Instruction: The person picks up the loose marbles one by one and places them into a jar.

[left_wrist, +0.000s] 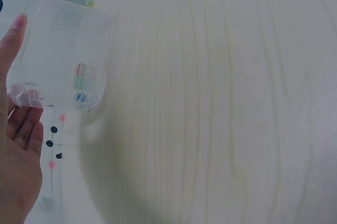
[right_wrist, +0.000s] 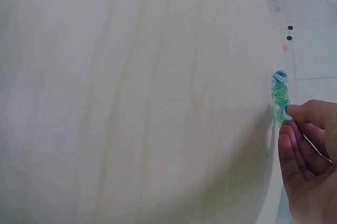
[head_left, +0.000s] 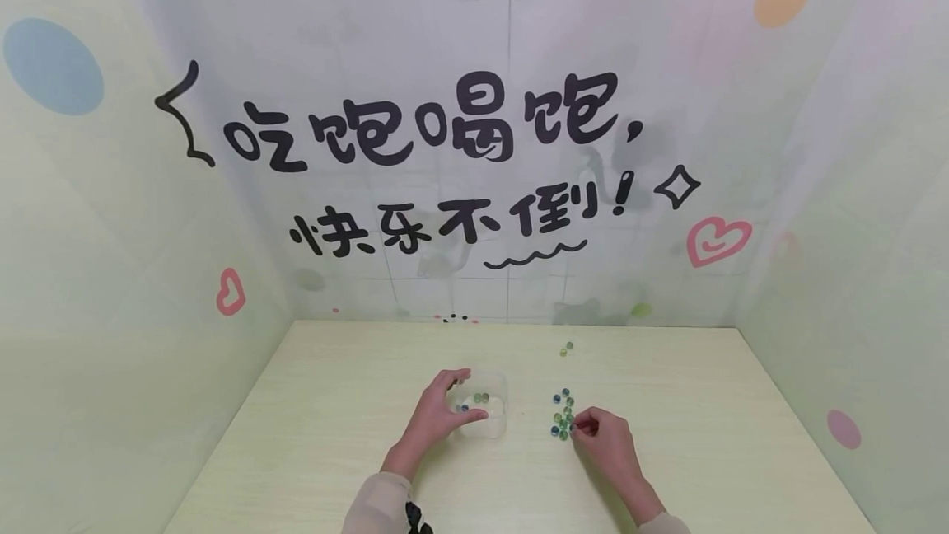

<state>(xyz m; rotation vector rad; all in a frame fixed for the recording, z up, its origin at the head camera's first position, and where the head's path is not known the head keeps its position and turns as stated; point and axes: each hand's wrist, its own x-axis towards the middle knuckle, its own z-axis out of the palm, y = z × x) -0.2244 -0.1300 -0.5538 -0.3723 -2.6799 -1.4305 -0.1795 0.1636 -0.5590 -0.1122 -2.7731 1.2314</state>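
Observation:
A clear plastic box (head_left: 493, 427) stands on the table, with my left hand (head_left: 436, 414) gripping its left side between thumb and fingers. Several glass marbles lie inside it, among them a green marble (head_left: 478, 398) and a blue one (left_wrist: 80, 98). To the right of the box is a loose group of blue and green marbles (head_left: 567, 410). At the right edge of that group, my right hand (head_left: 610, 443) pinches a blue-and-clear marble (right_wrist: 287, 111) between thumb and forefinger. Its other fingers are curled in beside the forefinger.
Two more marbles (head_left: 565, 349) lie farther back, near the rear edge of the pale wooden table (head_left: 356, 369). A printed white curtain (head_left: 415, 23) hangs behind the table and along both sides.

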